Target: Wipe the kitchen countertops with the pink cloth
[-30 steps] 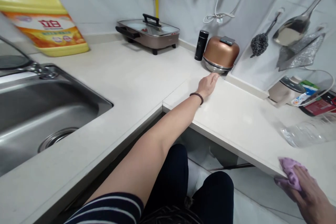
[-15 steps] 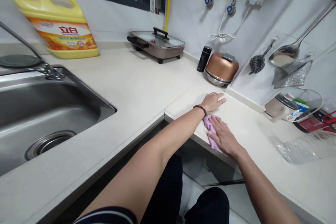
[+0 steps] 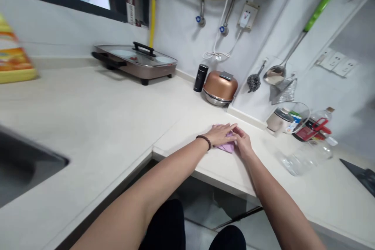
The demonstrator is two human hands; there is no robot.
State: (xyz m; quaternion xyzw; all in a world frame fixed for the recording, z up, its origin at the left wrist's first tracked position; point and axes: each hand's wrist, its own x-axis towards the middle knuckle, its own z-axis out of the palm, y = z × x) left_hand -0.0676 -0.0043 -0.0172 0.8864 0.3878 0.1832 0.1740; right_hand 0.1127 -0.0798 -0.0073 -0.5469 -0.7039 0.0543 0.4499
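Note:
On the white countertop [image 3: 187,125] near its inner corner lies a small purple cloth [image 3: 227,147], partly covered by both hands. My left hand [image 3: 220,134], with a dark beaded bracelet at the wrist, rests flat on top of it, fingers stretched to the right. At the cloth's right edge is my right hand [image 3: 243,142], its fingers bent and closed on that edge, the fingertips close to those of the left. Part of the grip is hidden.
Behind the hands stand a copper-coloured lidded pot [image 3: 221,86], a black flask [image 3: 200,78] and an electric pan [image 3: 137,62]. To the right lie a clear plastic bottle [image 3: 307,158] and a dark flat object [image 3: 360,174]. The sink [image 3: 26,164] is at left.
My left hand has moved from the bare counter onto the cloth. My right hand has gone from flat on the cloth to its right edge. The view has swung right.

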